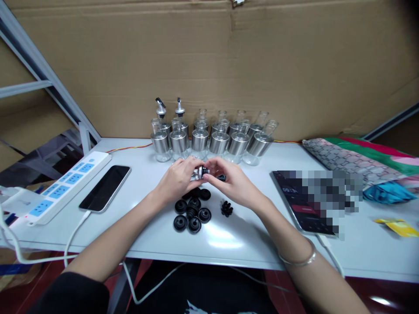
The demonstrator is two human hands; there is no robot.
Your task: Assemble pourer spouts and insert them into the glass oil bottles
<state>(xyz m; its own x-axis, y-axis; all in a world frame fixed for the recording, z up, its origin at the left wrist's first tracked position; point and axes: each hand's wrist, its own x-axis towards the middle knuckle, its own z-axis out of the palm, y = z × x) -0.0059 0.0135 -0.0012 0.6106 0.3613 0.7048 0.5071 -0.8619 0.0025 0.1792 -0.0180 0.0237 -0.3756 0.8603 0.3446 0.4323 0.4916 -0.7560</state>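
My left hand and my right hand meet over the middle of the white table. Together they pinch a small silver and black pourer spout between their fingertips. Just below the hands lies a cluster of several black rubber stoppers, and a single black ribbed plug lies to their right. Behind the hands stand two rows of glass bottles with steel bands. Two bottles at the back left carry fitted pourer spouts.
A phone on a cable and a white power strip lie at the left. A tablet lies at the right, with folded patterned fabric and a yellow packet beyond. Cardboard walls the back.
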